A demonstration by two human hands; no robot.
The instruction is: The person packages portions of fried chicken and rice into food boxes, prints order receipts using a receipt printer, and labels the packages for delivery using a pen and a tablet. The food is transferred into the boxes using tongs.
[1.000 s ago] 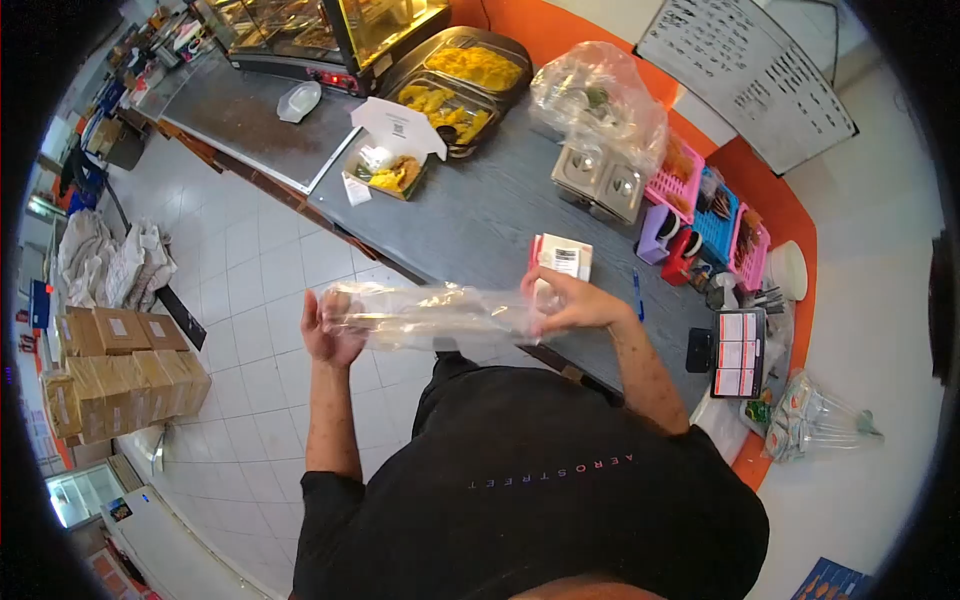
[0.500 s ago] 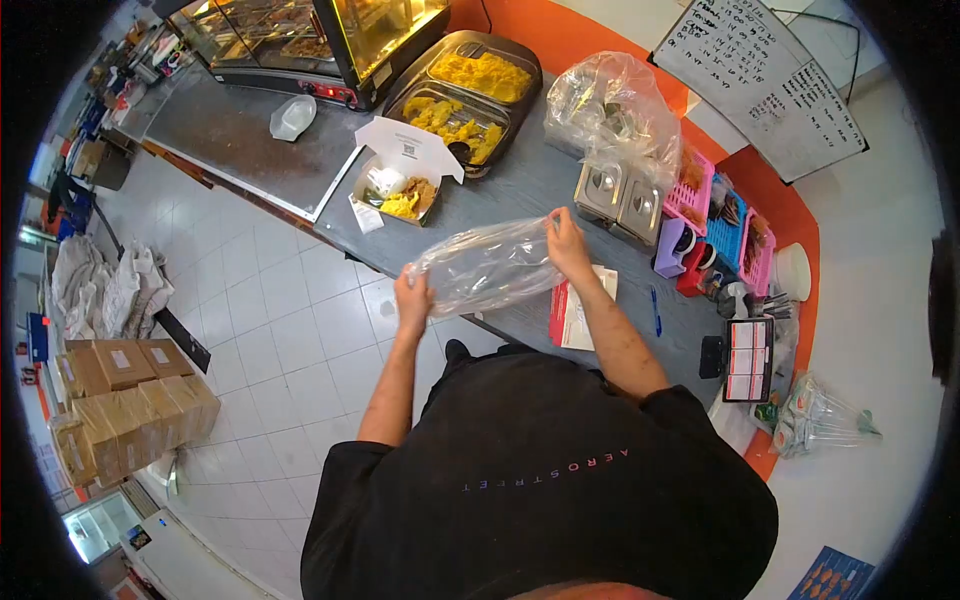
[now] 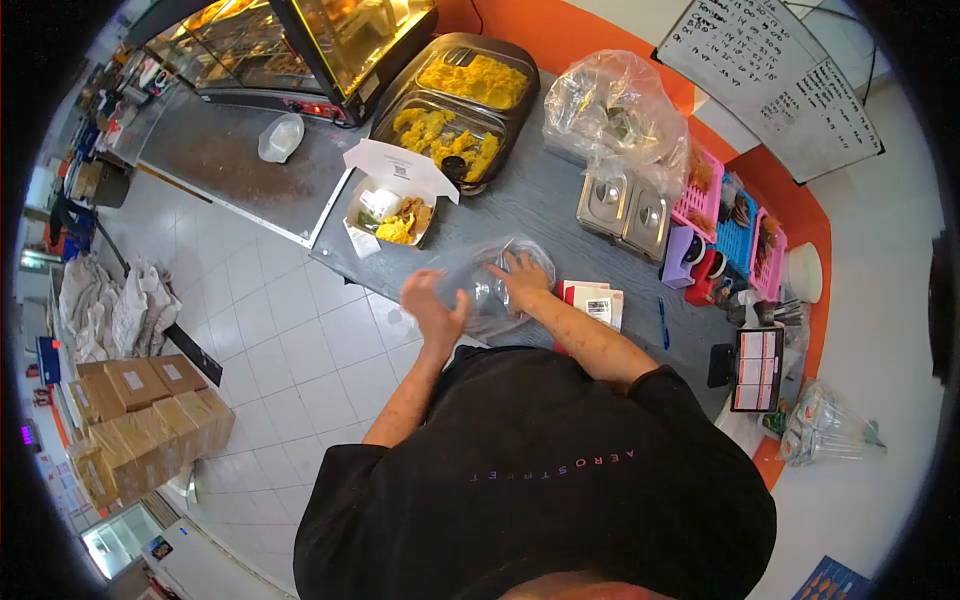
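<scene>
A clear plastic bag lies at the counter's front edge, right in front of my body. Flat on top of it rests my right hand, with the fingers spread. My left hand is at the bag's left side, its thumb apart from the fingers and slightly blurred. Beyond the hands stands an open paper food box holding white rice, yellow food and brown pieces. Just right of the bag, a red and white booklet or pad is partly covered by my right forearm.
Behind the box sits a black tray of yellow food, near a lit display warmer. Lidded steel containers, a large plastic bag and pink baskets line the back right. A blue pen lies right.
The bag, held stretched between both hands before, is now down on the counter edge. My right hand has come down and left onto it; the left hand has opened.
</scene>
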